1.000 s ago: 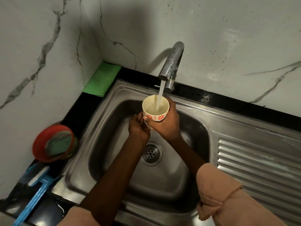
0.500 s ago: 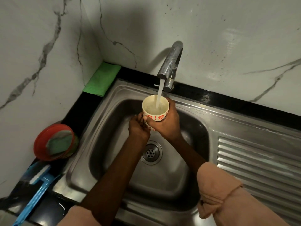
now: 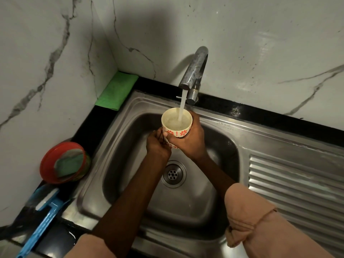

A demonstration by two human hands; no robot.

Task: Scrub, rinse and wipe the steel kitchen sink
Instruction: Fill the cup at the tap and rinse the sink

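Observation:
A cream cup (image 3: 176, 122) with red flower marks stands upright under the steel tap (image 3: 194, 69), and water streams into it. My right hand (image 3: 189, 138) grips the cup around its right side. My left hand (image 3: 158, 144) curls against the cup's lower left side, fingers tucked next to the right thumb. Both hands hover over the basin of the steel sink (image 3: 221, 146), above the round drain (image 3: 173, 174). The cup is nearly full of bubbling water.
A folded green cloth (image 3: 117, 91) lies in the back left corner. A red bowl (image 3: 50, 164) holding a green scrub pad (image 3: 69, 163) sits left of the sink. A blue-handled brush (image 3: 40, 224) lies at the front left. The ribbed drainboard (image 3: 297, 187) extends to the right.
The water level in the cup has risen a little. Both hands and the cup stay in place.

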